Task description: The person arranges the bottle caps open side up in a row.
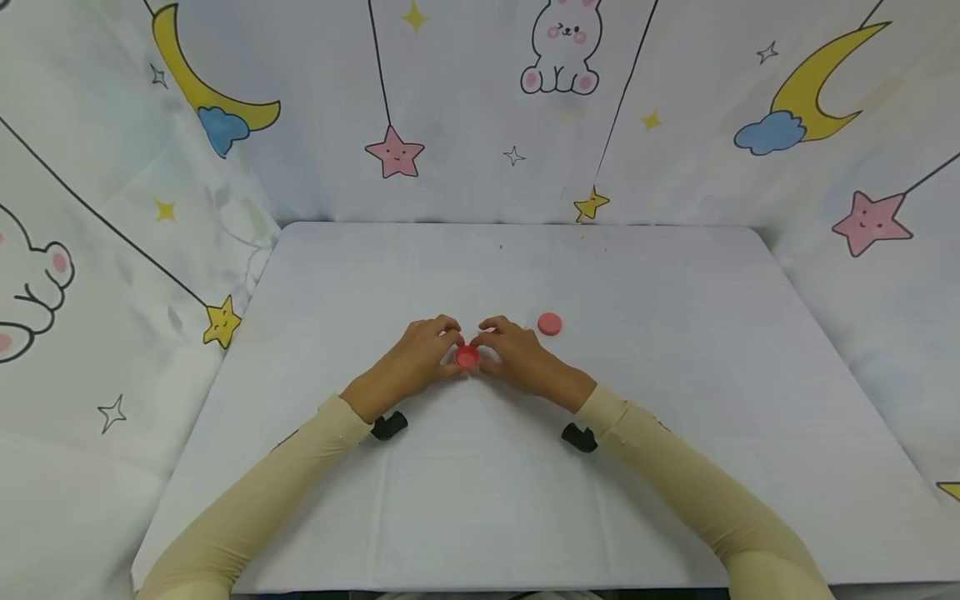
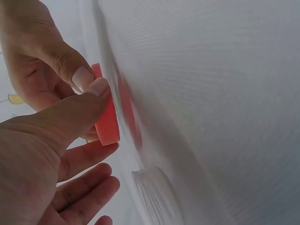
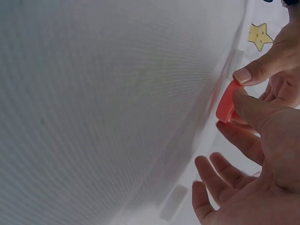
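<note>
A small round red cap (image 1: 467,357) with a ridged side sits between the two hands, close over the white tabletop. My left hand (image 1: 424,353) pinches its left edge, thumb on the near side and index finger on the far side. From the other side, my right hand (image 1: 517,357) holds the same cap between thumb and index finger. In the left wrist view the cap (image 2: 108,123) stands edge-on, both thumb tips close together on it. The right wrist view shows the other fingers (image 3: 220,176) spread loosely off the cap.
A second red disc (image 1: 550,323) lies on the table just beyond the right hand. A whitish ribbed round piece (image 2: 157,197) shows on the surface in the left wrist view. The white tabletop (image 1: 480,500) meets a patterned cloth backdrop (image 1: 465,92) behind and at the sides.
</note>
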`<state>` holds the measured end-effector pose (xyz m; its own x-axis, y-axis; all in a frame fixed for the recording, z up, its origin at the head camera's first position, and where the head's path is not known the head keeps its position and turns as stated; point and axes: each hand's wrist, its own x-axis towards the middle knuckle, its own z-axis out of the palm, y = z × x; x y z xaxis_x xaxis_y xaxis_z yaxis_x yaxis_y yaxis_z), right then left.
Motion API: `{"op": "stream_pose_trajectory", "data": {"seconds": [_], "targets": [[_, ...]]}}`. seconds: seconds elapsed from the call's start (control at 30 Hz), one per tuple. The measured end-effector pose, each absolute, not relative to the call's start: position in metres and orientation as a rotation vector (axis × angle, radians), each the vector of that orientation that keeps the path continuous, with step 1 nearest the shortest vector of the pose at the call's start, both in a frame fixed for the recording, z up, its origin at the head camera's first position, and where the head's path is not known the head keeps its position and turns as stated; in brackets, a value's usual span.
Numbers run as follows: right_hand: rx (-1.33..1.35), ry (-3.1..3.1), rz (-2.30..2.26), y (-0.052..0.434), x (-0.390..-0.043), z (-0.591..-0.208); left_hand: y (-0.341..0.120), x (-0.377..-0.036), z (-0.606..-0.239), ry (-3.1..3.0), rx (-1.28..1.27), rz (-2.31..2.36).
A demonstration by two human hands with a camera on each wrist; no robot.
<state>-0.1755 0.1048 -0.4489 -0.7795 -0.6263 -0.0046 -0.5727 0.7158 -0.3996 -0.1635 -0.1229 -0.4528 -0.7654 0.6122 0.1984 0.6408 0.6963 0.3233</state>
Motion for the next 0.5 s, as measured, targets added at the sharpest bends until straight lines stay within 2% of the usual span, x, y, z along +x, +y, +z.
{"op": "stream_pose_trajectory", "data": {"seconds": [0.5], "targets": [[-0.937, 2.775, -0.530, 0.1013, -0.1715, -0.4472, -0.1228, -0.1623, -0.4536, -2.882, -1.038, -0.570]]}}
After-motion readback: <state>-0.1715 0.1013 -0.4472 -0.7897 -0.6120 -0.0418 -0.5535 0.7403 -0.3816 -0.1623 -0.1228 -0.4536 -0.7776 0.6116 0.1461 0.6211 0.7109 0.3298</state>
